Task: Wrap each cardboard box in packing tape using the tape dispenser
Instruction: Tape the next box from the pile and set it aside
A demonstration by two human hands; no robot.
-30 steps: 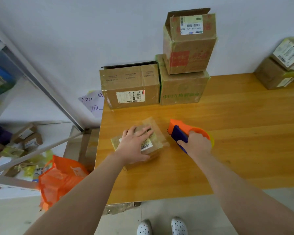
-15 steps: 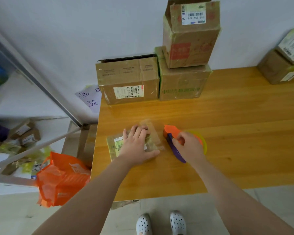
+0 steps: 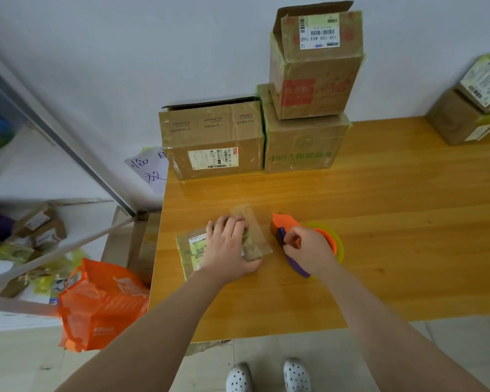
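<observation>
Okay, my left hand (image 3: pixel 227 250) clamps the small box (image 3: pixel 189 246), probably light and tape-slick, by its edges, while my right hand (image 3: pixel 309 251) at three o'clock grips the tape dispenser (image 3: pixel 285 223) by its handle.

Honey-yellow wooden table (image 3: pixel 393 222), its streaky grain running left to right, and near its left edge sits a flat brown cardboard box (image 3: pixel 188 251) wearing a white-and-green label with black codes. Just right of it is the orange plastic tape dispenser (image 3: pixel 285 223), purple along the handle, with a yellow-green tape roll (image 3: pixel 340 246). On the far side, a tall brown cardboard box (image 3: pixel 317 66) shows a red printed panel. Off to the left is a bright orange plastic bag (image 3: pixel 102 304), and nearest of all are white clogs (image 3: pixel 297 373) dotted with dark holes.
</observation>
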